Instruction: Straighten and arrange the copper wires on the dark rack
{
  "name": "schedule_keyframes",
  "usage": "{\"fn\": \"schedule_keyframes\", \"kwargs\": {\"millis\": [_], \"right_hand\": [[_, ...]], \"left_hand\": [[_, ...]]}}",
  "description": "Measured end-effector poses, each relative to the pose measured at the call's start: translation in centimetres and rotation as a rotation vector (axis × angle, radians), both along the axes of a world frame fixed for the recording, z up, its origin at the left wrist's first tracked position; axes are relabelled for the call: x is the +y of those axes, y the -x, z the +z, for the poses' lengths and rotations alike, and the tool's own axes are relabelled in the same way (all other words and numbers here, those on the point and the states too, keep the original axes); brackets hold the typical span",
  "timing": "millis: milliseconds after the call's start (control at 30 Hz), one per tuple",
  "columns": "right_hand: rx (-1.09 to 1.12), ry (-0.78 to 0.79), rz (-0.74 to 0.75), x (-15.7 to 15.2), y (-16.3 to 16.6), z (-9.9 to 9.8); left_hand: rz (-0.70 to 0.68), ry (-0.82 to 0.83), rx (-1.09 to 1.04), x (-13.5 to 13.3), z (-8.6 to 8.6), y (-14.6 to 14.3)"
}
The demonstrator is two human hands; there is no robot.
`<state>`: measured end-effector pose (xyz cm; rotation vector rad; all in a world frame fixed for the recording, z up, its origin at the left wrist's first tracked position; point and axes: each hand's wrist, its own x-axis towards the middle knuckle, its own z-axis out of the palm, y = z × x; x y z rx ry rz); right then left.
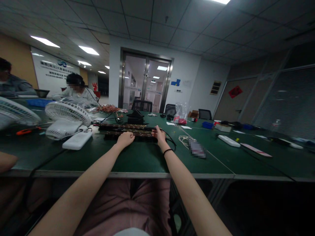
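Observation:
A stack of long dark strips with copper-coloured lines [142,131] lies crosswise on the green table ahead of me. My left hand [126,139] is closed, knuckles up, at the near edge of the stack. Whatever is inside its fingers is hidden. At the right end of the strips, my right hand [159,136] rests with its thumb raised and its fingers apart, the fingertips against the strips. Black cable [173,141] curves out beside it. A black object [135,117] stands behind the stack.
A white fan [66,114] and a white power bank [77,140] stand to the left. Copper-coloured wire [108,108] is heaped behind. A phone-like object [197,148] and a pale coiled cable [183,141] lie at right. One person [78,93] sits across the table.

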<state>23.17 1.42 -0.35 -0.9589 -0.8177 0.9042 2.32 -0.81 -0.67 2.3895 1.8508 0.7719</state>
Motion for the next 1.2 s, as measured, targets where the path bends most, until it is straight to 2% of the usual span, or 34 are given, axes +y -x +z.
{"fn": "schedule_keyframes", "kwargs": {"millis": [300,667,1000,1200], "right_hand": [[-0.056,-0.039,-0.012,0.2,-0.1,0.1],[-0.158,0.039,-0.086,0.6,-0.2,0.1],[-0.182,0.033,-0.102,0.4,-0.2,0.0],[-0.169,0.015,-0.051,-0.1,-0.1,0.1]], "left_hand": [[0.052,0.032,0.025,0.3,0.0,0.2],[0.186,0.08,-0.046,1.0,-0.3,0.8],[0.192,0.078,-0.046,0.7,0.0,0.6],[0.163,0.09,-0.031,0.8,0.0,0.6]]}}
